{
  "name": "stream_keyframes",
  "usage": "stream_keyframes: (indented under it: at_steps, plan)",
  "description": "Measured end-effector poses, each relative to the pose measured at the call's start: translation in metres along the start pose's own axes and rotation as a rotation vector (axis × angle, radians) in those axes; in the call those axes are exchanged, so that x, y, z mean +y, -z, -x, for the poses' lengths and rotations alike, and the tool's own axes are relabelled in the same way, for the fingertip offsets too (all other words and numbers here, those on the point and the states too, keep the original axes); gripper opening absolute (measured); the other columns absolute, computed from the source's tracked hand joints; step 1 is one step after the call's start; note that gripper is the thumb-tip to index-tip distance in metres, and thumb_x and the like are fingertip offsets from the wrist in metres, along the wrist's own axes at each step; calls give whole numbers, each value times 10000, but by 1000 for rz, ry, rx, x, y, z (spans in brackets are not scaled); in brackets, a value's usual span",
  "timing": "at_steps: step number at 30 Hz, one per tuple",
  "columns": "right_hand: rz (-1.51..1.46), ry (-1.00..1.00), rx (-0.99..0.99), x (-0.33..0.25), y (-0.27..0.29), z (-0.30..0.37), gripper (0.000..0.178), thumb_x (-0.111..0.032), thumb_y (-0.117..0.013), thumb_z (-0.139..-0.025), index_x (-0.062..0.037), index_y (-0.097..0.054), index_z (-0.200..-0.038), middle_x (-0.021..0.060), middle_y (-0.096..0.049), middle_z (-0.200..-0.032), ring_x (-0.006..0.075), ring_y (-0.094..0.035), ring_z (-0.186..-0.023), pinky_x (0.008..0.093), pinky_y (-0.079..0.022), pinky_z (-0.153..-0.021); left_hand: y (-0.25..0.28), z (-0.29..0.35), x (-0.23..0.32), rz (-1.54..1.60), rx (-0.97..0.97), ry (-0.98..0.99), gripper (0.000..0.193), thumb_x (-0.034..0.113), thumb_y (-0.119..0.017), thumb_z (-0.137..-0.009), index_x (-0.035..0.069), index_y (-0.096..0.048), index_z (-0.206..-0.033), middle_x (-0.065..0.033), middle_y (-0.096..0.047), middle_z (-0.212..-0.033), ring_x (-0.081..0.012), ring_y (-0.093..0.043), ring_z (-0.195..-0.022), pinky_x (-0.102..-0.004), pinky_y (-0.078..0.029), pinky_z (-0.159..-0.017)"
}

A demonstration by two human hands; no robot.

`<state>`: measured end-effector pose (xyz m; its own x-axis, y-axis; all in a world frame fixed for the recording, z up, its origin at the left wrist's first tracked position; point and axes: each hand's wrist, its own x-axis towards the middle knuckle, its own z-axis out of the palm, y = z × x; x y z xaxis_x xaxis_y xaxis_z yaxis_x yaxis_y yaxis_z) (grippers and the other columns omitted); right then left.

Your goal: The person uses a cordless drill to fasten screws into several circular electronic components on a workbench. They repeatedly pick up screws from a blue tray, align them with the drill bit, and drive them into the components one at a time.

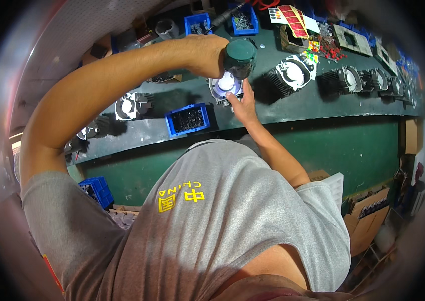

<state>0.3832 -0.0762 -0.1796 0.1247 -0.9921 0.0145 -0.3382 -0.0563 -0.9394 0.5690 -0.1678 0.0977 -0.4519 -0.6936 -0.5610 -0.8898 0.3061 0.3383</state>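
Note:
My left hand (209,54) is closed round a dark green, round-topped tool that looks like a power screwdriver (240,52). Its working end is hidden beneath it, above a finned metal housing (220,91) with a bright round centre. My right hand (244,106) grips this housing at its near right edge, thumb on top and fingers along the side. Just nearer to me, a blue bin (188,120) holds many small black parts, perhaps screws.
Similar finned housings stand along the dark green bench (252,108), one (292,74) close on the right and another (128,105) on the left. Blue parts bins (244,21) line the back. Printed sheets (293,21) and red-tipped parts (330,50) lie at the back right.

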Motion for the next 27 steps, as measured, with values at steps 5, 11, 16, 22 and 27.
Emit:
stream_keyframes:
  at_steps: [5, 11, 16, 22, 27]
  plan:
    - [-17, 13, -7, -1, -2, 0, 885, -266, -745, -819, 58, -328, -1531, 276, -448, -1503, 406, -423, -1390, 451, -335, -1166, -4, -3, -9, -58, 96, -119, 449, 224, -794, -736, 134, -687, -1162, -140, -744, -1008, -339, -712, -967, -445, -570, -835]
    - [-20, -8, 2, 1, -2, 0, 888, -263, -753, -822, 59, -327, -1532, 275, -452, -1500, 401, -416, -1398, 447, -336, -1164, -7, 3, -7, -34, 126, -106, 469, 220, -802, -725, 120, -681, -1167, -148, -739, -1025, -354, -709, -961, -462, -570, -837]
    - [8, -17, 13, 1, -4, 1, 898, -276, -761, -824, 59, -323, -1533, 280, -452, -1498, 407, -418, -1394, 449, -340, -1159, -16, 10, -11, -40, 401, -147, 495, 220, -833, -689, 127, -686, -1153, -139, -738, -1035, -341, -707, -990, -472, -567, -831]
    - [15, 29, 2, 6, -4, -1, 903, -294, -764, -833, 55, -316, -1535, 272, -459, -1494, 409, -423, -1387, 450, -347, -1152, -13, 12, -16, 17, 406, -219, 466, 203, -831, -668, 143, -710, -1114, -106, -752, -1016, -324, -711, -998, -454, -568, -806]
    - [15, -40, 12, 1, -4, 1, 911, -302, -761, -831, 51, -309, -1539, 273, -455, -1493, 407, -421, -1388, 453, -343, -1153, -11, 0, -13, 5, 214, -121, 343, 153, -788, -679, 97, -741, -1015, -117, -759, -941, -319, -725, -913, -455, -566, -755]
